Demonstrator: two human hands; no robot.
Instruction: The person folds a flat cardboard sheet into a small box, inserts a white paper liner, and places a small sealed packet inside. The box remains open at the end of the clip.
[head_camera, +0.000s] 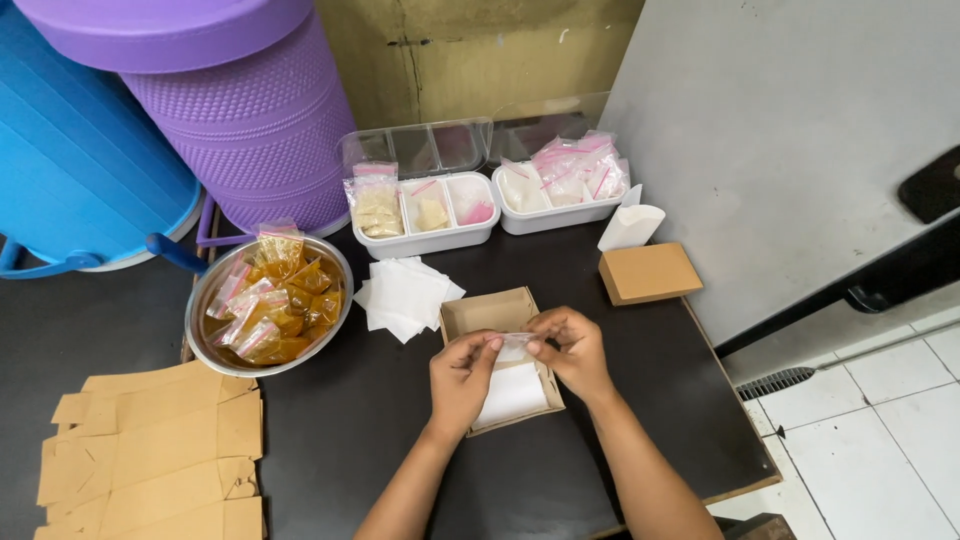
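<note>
While both my hands sit over the open cardboard box (470, 318) at the middle of the dark surface (350, 420), a small clear bag (515, 342) is stretched between them, its long axis running left to right. Left hand (462, 378) pinches the left end with thumb and forefinger closed on it; right hand (572, 352) pinches the right end the same way. Bag hangs just above the box, over the white paper (512, 395) lining its floor, so the box lies straight below my fingers (492, 344). Both hands equally near. Loose white sheets (405, 295) lie just beyond the box; a metal bowl (200, 330) of amber sachets sits to the left; white trays (440, 240) of bags stand farther back, well apart.
</note>
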